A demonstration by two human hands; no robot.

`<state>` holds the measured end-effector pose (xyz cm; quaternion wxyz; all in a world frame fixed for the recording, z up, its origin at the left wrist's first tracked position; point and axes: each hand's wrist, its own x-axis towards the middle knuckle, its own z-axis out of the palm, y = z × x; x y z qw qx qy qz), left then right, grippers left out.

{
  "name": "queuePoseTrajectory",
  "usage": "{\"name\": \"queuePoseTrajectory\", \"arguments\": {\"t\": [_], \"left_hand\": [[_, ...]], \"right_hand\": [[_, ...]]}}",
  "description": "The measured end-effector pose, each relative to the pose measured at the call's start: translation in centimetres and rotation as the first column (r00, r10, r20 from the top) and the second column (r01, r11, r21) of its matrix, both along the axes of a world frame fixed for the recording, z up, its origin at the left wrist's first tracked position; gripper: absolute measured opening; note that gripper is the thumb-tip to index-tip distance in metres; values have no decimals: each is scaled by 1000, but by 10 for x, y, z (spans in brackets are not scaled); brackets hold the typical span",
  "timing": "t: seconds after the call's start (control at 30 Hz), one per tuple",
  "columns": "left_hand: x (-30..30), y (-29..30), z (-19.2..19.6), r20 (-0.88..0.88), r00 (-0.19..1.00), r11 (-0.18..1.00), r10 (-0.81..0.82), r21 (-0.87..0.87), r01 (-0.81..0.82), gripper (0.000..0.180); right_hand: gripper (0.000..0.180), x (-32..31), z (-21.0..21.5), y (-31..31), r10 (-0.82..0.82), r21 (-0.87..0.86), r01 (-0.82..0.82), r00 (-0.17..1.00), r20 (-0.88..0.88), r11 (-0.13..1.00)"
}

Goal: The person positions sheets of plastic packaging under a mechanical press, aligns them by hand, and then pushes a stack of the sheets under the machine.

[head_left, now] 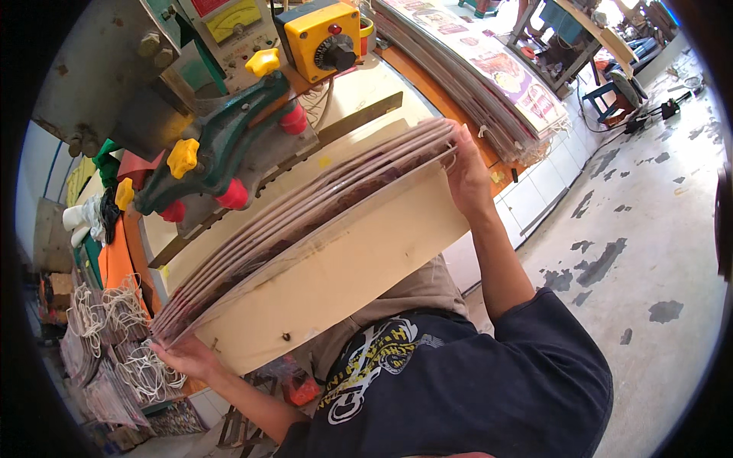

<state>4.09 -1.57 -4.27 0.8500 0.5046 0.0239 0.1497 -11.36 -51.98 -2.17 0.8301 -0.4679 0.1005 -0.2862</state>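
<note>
Between my two hands is a long stack of thin, flexible sheets, in several layers with pale and dark edges. It bows slightly and slants from lower left to upper right. My left hand is closed on its lower left end. My right hand grips the upper right end, thumb at the edge. Below it lies a pale, plain board with a small dark spot. Just beyond the stack stands a machine with a dark green clamp frame, yellow star knobs and red round pads.
A yellow control box with a black dial sits on the machine. Printed sheets are piled on the bench at the upper right. Bundles with white cords lie at the lower left. The worn grey floor stretches along the right.
</note>
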Motion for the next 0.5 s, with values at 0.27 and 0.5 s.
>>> {"name": "queuePoseTrajectory", "arguments": {"t": [0.27,0.5], "left_hand": [[1,-6,-3,105,992,976,-70,210,46,58],[2,-33,14,-22,981,965,195,186,-187,54]], "right_hand": [[41,8,-11,-14,-55,-254,39,997,-58,966],[48,9,-9,-9,-98,-203,81,993,-74,976]]}}
